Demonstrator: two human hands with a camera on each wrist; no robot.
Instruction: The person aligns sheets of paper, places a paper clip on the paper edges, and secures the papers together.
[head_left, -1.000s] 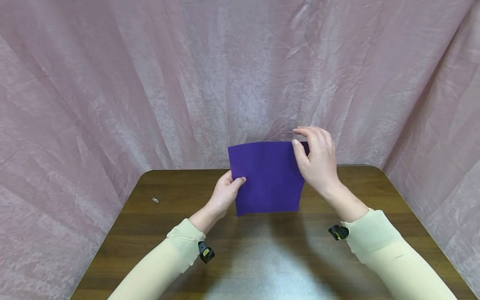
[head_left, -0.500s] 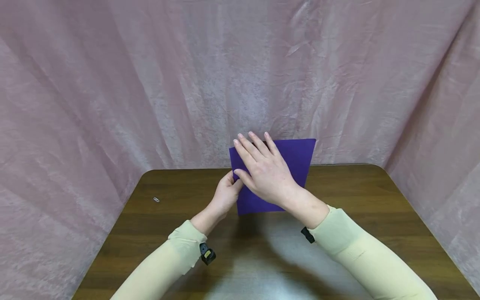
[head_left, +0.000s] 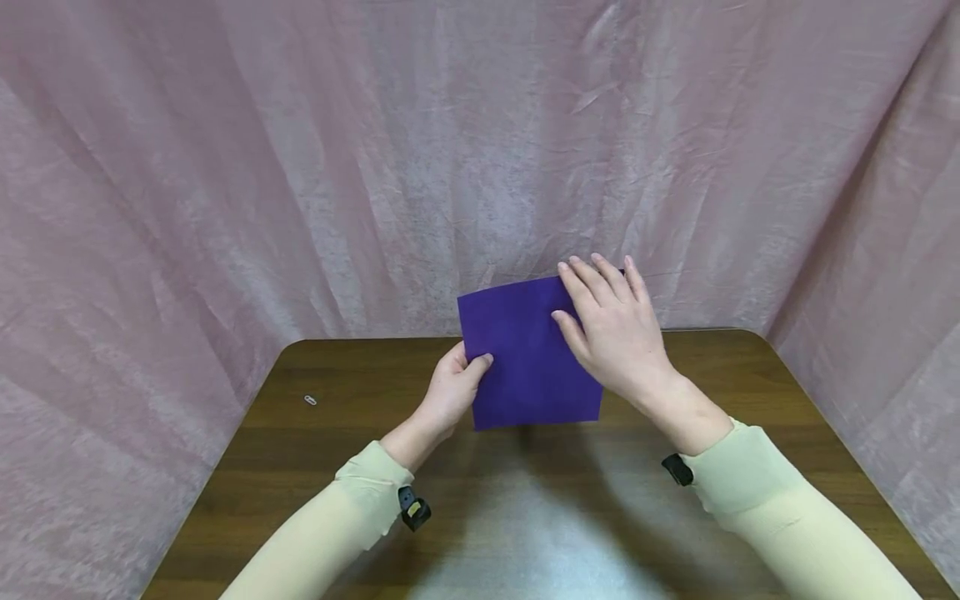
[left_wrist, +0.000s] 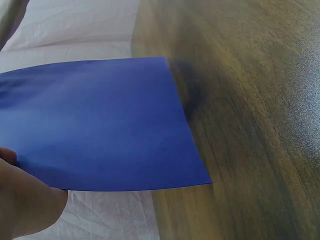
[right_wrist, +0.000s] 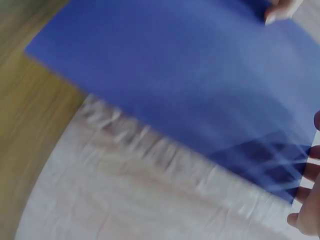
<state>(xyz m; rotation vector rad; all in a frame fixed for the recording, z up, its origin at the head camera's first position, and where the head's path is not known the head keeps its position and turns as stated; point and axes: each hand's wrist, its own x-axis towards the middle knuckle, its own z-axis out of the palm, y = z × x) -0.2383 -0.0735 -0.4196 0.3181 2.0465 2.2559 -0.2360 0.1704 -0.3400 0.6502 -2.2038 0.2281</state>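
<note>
Pink curtain (head_left: 420, 150) backed the one purple sheet (head_left: 525, 358), held up above the table (head_left: 367, 375), its left edge pinched between thumb and fingers of my left hand (head_left: 448, 390); my right hand (head_left: 618, 337), fingers straight and slightly spread, crossed the sheet's upper right corner, though I could not tell whether it touched. Two pale green sleeves (head_left: 787, 508) covered my arms, one black device (head_left: 414, 510) at each cuff. One paper clip (head_left: 310, 400) lay well apart on the left, the brown wood grain caught a pale glare nearer me, and the curtain hung in folds beyond.
</note>
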